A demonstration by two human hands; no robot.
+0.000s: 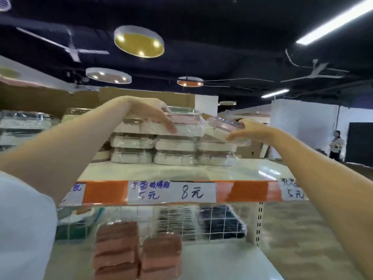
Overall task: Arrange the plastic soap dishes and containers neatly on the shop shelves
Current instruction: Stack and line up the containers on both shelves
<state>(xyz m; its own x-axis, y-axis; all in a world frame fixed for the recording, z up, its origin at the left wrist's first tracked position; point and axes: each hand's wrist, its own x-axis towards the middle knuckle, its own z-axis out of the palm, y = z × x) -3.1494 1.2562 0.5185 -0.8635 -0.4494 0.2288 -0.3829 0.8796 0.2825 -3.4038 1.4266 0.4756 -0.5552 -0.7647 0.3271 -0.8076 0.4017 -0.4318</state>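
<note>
Wrapped white plastic containers [173,144] are stacked three high in rows on the top shelf [181,171]. My left hand [153,116] lies flat with straight fingers on a pink-lidded container [187,120] at the top of the stack. My right hand [245,129] grips a wrapped pink-lidded container [222,126], tilted, at the right end of the top row. Its fingers curl under the wrapper.
An orange price strip [181,191] with handwritten labels runs along the shelf edge. Below it, a wire grid [201,223] fronts dark goods, and brown stacked items [137,251] sit lower. More containers [24,126] stand at far left. A person [336,146] stands far right.
</note>
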